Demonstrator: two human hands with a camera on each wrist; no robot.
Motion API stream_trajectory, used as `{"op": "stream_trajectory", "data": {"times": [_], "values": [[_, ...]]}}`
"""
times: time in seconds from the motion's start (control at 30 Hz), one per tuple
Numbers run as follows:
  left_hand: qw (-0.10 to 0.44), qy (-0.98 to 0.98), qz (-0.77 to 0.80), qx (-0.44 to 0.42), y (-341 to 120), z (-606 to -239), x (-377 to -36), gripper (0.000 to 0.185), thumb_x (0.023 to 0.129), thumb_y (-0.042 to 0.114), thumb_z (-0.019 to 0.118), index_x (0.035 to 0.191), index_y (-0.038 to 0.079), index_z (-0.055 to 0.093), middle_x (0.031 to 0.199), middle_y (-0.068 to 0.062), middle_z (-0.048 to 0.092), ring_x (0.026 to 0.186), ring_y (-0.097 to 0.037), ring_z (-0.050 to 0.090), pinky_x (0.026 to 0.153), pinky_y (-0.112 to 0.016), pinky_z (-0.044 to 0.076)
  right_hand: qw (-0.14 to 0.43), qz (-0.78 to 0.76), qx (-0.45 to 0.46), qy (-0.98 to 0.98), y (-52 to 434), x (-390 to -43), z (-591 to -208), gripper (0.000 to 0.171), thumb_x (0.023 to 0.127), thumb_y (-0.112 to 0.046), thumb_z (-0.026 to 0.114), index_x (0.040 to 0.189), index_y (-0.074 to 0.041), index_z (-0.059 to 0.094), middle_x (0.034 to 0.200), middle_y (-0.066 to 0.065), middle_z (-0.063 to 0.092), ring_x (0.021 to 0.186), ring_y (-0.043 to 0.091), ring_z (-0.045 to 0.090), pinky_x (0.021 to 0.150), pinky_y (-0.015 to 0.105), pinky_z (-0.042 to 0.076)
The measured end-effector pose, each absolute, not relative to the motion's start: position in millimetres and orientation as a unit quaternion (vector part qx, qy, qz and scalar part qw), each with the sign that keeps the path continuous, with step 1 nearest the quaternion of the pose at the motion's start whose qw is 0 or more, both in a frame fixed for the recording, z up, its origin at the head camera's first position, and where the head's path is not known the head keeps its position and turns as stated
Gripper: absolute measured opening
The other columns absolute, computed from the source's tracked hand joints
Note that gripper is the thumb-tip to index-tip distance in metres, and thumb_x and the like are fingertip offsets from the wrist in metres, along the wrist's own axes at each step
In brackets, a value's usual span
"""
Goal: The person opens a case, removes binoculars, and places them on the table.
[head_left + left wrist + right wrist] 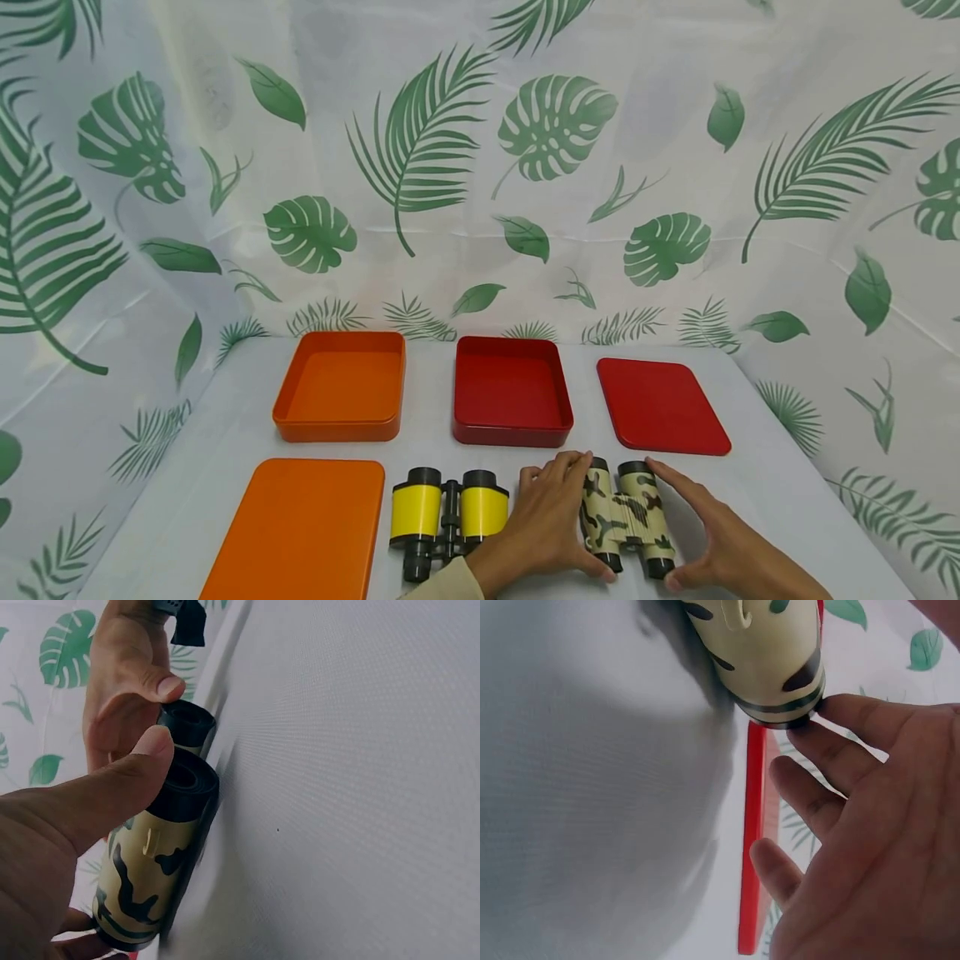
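Note:
Camouflage-patterned binoculars lie at the front right of the white table, with black rings at the ends of both barrels. My left hand grips the left barrel lengthwise; its thumb presses on the near black end and its fingers reach to the far end. On the other side, my right hand spans the right barrel, its thumb at the near end and its fingertips touching the far end. Just left of my left hand are yellow and black binoculars, partly covered by that wrist.
Behind the hands stand an open orange box and an open red box. A red lid lies at the back right, and an orange lid at the front left. Leaf-printed cloth encloses the table's back and sides.

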State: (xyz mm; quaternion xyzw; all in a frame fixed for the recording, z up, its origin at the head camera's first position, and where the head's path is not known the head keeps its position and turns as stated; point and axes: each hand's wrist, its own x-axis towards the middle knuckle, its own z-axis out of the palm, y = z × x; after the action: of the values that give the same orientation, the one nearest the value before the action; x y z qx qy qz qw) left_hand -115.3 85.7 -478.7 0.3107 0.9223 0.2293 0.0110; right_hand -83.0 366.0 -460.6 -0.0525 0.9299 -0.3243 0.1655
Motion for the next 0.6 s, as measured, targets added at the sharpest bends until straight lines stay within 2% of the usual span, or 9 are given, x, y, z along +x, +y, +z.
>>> {"op": "stream_trajectory", "data": {"times": [0.17, 0.23, 0.4, 0.53, 0.6], "values": [[0.027, 0.920, 0.229, 0.317, 83.8, -476.3, -115.0, 0.136, 0.065, 0.078, 0.088, 0.170, 0.017, 0.026, 0.173, -0.001, 0.035, 0.152, -0.016, 0.043, 0.107, -0.040, 0.045, 0.164, -0.322, -0.057, 0.931, 366.1, -82.4, -459.4, 0.143, 0.055, -0.039, 0.103, 0.171, -0.029, 0.021, 0.170, 0.026, 0.028, 0.147, 0.059, 0.027, 0.091, 0.084, 0.047], [0.039, 0.918, 0.234, 0.318, 81.9, -473.5, -114.8, 0.132, 0.071, 0.077, 0.085, 0.171, 0.018, 0.022, 0.175, -0.002, 0.029, 0.155, -0.018, 0.040, 0.111, -0.043, 0.045, 0.151, -0.313, -0.061, 0.936, 364.2, -80.8, -457.6, 0.137, 0.061, -0.043, 0.100, 0.171, -0.030, 0.018, 0.171, 0.025, 0.027, 0.147, 0.059, 0.027, 0.090, 0.085, 0.046], [0.048, 0.919, 0.227, 0.319, 73.0, -460.7, -113.4, 0.113, 0.086, 0.070, 0.075, 0.172, 0.021, 0.020, 0.179, -0.002, 0.018, 0.162, -0.023, 0.030, 0.122, -0.049, 0.042, 0.087, -0.279, -0.074, 0.954, 353.6, -76.9, -452.2, 0.121, 0.076, -0.052, 0.090, 0.171, -0.029, 0.018, 0.171, 0.023, 0.030, 0.146, 0.055, 0.030, 0.087, 0.088, 0.044], [0.029, 0.929, 0.193, 0.315, 62.7, -447.9, -111.7, 0.105, 0.090, 0.069, 0.071, 0.171, 0.023, 0.023, 0.181, -0.004, 0.009, 0.166, -0.028, 0.019, 0.129, -0.053, 0.032, 0.034, -0.250, -0.067, 0.965, 340.8, -78.1, -445.2, 0.117, 0.079, -0.054, 0.089, 0.171, -0.027, 0.022, 0.169, 0.026, 0.032, 0.143, 0.054, 0.033, 0.086, 0.089, 0.043], [0.016, 0.935, 0.177, 0.308, 57.2, -441.9, -112.1, 0.104, 0.091, 0.069, 0.071, 0.171, 0.022, 0.023, 0.181, -0.006, 0.006, 0.167, -0.029, 0.014, 0.131, -0.054, 0.028, 0.015, -0.239, -0.063, 0.969, 333.7, -80.0, -440.7, 0.116, 0.080, -0.055, 0.088, 0.171, -0.028, 0.023, 0.170, 0.026, 0.033, 0.144, 0.054, 0.033, 0.090, 0.092, 0.038]]}}
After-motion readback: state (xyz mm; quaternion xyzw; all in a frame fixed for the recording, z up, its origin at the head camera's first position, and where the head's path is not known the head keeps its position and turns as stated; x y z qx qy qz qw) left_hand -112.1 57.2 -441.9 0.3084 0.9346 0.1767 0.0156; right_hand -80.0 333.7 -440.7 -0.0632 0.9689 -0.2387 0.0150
